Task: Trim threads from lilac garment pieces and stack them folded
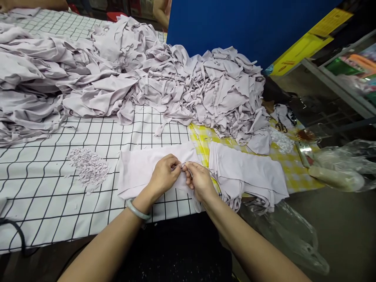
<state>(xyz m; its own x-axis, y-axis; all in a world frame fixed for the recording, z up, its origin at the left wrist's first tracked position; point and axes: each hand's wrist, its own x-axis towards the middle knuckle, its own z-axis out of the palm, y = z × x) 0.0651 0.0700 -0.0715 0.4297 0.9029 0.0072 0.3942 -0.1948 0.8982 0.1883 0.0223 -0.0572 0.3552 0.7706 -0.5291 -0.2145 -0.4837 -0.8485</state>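
A pale lilac piece of cloth point(136, 168) lies flat on the table in front of me. Over its right part, my left hand point(165, 175) and my right hand point(201, 181) meet fingertip to fingertip, both closed in a pinch. Between them runs a thin lilac strap point(182, 164), partly hidden by the fingers. Just right of my right hand lies a folded stack of the same cloth point(249, 166), with straps hanging over the front edge. To the left is a small heap of cloth snippets point(89, 168).
A long pile of lilac cloth pieces point(117, 82) fills the back of the table. Scissors point(281, 126), more small white bits point(281, 141) and clear plastic bags point(346, 160) are at the right. A blue panel point(235, 27) stands behind; another person's arm point(161, 13) shows beyond.
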